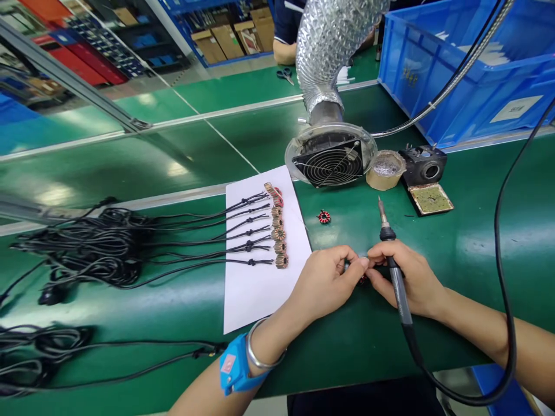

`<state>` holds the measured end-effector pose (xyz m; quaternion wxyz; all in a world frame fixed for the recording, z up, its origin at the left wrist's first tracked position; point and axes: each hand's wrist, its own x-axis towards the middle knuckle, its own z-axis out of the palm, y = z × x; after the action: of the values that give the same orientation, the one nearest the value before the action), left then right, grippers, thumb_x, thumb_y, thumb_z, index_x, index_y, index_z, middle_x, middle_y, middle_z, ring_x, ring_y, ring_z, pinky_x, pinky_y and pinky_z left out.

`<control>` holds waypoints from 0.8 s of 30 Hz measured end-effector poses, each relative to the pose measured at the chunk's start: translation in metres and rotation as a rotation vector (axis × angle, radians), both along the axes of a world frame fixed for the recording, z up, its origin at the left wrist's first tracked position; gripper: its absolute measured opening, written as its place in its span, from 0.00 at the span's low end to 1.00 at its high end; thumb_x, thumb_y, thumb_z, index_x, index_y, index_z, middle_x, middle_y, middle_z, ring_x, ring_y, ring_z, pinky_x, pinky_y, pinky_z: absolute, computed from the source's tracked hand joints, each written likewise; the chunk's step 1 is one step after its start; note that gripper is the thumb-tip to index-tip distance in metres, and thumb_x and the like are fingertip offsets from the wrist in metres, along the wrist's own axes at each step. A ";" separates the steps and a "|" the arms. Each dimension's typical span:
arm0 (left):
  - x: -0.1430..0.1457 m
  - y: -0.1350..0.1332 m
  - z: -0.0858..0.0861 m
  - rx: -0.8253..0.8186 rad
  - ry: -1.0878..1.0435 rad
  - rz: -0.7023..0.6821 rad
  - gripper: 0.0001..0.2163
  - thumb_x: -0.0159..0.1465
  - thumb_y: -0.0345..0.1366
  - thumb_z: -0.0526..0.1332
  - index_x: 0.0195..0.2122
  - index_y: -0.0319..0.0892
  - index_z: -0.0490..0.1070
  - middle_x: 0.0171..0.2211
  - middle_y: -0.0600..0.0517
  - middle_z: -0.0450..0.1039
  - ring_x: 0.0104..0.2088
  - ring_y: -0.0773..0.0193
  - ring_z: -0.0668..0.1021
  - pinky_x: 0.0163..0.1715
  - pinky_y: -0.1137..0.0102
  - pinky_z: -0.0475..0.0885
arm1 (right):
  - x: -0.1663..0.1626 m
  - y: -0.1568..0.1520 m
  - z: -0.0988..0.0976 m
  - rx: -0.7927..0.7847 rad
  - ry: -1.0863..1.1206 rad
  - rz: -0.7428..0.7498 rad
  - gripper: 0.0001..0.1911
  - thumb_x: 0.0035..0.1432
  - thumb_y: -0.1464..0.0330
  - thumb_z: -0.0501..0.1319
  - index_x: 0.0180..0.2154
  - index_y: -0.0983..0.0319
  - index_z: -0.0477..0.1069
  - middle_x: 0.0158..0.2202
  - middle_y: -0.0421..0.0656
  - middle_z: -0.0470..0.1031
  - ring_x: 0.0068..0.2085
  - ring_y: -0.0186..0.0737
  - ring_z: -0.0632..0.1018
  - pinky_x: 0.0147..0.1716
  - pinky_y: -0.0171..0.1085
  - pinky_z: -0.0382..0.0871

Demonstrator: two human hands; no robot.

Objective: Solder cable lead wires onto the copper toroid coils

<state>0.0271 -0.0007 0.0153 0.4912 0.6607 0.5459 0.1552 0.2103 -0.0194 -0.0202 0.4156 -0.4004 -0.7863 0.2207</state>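
Note:
My left hand (332, 277) is closed in a pinch around a small red-and-black ring coil (362, 279), mostly hidden by the fingers. My right hand (410, 277) meets it fingertip to fingertip, pinching at the same spot. A soldering iron (398, 283) rests in the right hand, its tip pointing up and away. Another red-and-black ring coil (324, 217) lies on the green table beyond the hands. To the left, several copper-wound coils (280, 234) stand in a row on a white sheet (247, 294), beside the knotted ends of black cables (208, 240).
A fan with a foil duct (332, 162) stands at the back, beside a round solder-filled tub (387, 167) and an iron stand with sponge tray (430, 198). A blue crate (459, 98) is at the back right. The iron's cord (498, 231) loops along the right. Another person's arm (285, 53) shows behind.

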 end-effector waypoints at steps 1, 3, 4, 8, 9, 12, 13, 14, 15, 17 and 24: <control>0.003 0.001 0.001 0.007 0.018 -0.004 0.15 0.63 0.47 0.58 0.27 0.42 0.70 0.15 0.61 0.54 0.17 0.72 0.58 0.18 0.74 0.49 | 0.000 0.000 0.000 0.006 -0.006 -0.009 0.13 0.58 0.77 0.58 0.44 0.59 0.63 0.32 0.38 0.72 0.33 0.34 0.74 0.34 0.33 0.71; 0.006 0.003 0.003 0.034 0.064 0.003 0.15 0.62 0.46 0.59 0.25 0.42 0.70 0.14 0.61 0.54 0.17 0.72 0.57 0.17 0.75 0.49 | 0.000 0.000 0.000 0.008 -0.019 -0.017 0.13 0.58 0.76 0.58 0.44 0.58 0.63 0.32 0.39 0.71 0.33 0.34 0.74 0.33 0.34 0.71; 0.007 0.003 0.004 0.042 0.085 0.006 0.14 0.61 0.45 0.60 0.24 0.41 0.69 0.14 0.61 0.54 0.17 0.72 0.57 0.17 0.75 0.49 | 0.000 0.000 0.000 0.003 -0.020 -0.013 0.13 0.58 0.76 0.58 0.45 0.58 0.63 0.33 0.39 0.72 0.33 0.35 0.75 0.33 0.34 0.72; 0.005 0.002 0.006 0.028 0.105 0.000 0.11 0.61 0.40 0.59 0.24 0.41 0.70 0.14 0.61 0.53 0.16 0.72 0.57 0.16 0.75 0.48 | 0.000 0.000 -0.002 -0.025 0.004 0.006 0.16 0.57 0.76 0.58 0.47 0.58 0.62 0.35 0.40 0.74 0.35 0.36 0.76 0.36 0.35 0.73; 0.004 0.001 0.006 0.020 0.101 -0.006 0.10 0.61 0.40 0.58 0.26 0.41 0.71 0.14 0.61 0.53 0.16 0.72 0.57 0.16 0.74 0.48 | 0.000 0.000 -0.003 -0.026 0.010 0.009 0.17 0.57 0.77 0.58 0.47 0.58 0.62 0.35 0.40 0.74 0.35 0.35 0.76 0.36 0.35 0.73; 0.002 -0.002 0.006 0.027 0.106 -0.031 0.09 0.62 0.38 0.58 0.29 0.42 0.74 0.14 0.60 0.56 0.16 0.72 0.57 0.17 0.74 0.48 | 0.000 0.001 -0.004 -0.011 0.021 0.024 0.18 0.56 0.78 0.58 0.47 0.58 0.62 0.34 0.39 0.74 0.35 0.35 0.76 0.37 0.36 0.73; 0.002 -0.004 0.006 0.044 0.110 -0.039 0.09 0.62 0.38 0.57 0.30 0.42 0.75 0.15 0.60 0.57 0.16 0.72 0.58 0.17 0.74 0.49 | 0.001 0.002 -0.004 -0.003 0.018 0.029 0.18 0.56 0.78 0.58 0.47 0.58 0.62 0.34 0.39 0.74 0.35 0.35 0.76 0.38 0.36 0.73; 0.001 -0.005 0.006 0.065 0.111 -0.044 0.10 0.63 0.38 0.57 0.30 0.42 0.75 0.15 0.60 0.58 0.16 0.72 0.58 0.18 0.74 0.50 | 0.001 0.002 -0.004 0.010 0.013 0.031 0.18 0.56 0.78 0.58 0.47 0.58 0.62 0.34 0.39 0.74 0.35 0.36 0.76 0.38 0.37 0.72; 0.001 -0.006 0.006 0.088 0.111 -0.042 0.10 0.64 0.38 0.56 0.31 0.42 0.76 0.15 0.59 0.59 0.17 0.71 0.59 0.19 0.74 0.51 | 0.002 0.002 -0.003 0.024 0.004 0.030 0.18 0.56 0.78 0.58 0.47 0.58 0.62 0.34 0.39 0.74 0.35 0.36 0.75 0.39 0.37 0.72; -0.002 -0.007 0.006 0.140 0.119 -0.018 0.11 0.65 0.39 0.56 0.32 0.42 0.76 0.16 0.59 0.59 0.17 0.71 0.60 0.20 0.74 0.52 | 0.003 0.002 -0.001 0.063 -0.013 0.016 0.16 0.57 0.78 0.58 0.46 0.58 0.62 0.34 0.39 0.75 0.34 0.36 0.75 0.38 0.38 0.72; -0.017 -0.008 0.001 0.224 0.161 -0.044 0.11 0.65 0.39 0.56 0.42 0.43 0.75 0.15 0.61 0.54 0.17 0.70 0.60 0.22 0.73 0.54 | 0.006 -0.002 0.000 0.160 -0.016 0.131 0.15 0.57 0.80 0.57 0.44 0.59 0.65 0.35 0.39 0.77 0.33 0.36 0.74 0.36 0.38 0.70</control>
<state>0.0101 -0.0084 0.0159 0.3723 0.7336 0.5481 0.1507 0.2161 -0.0216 -0.0203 0.4246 -0.3154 -0.8292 0.1806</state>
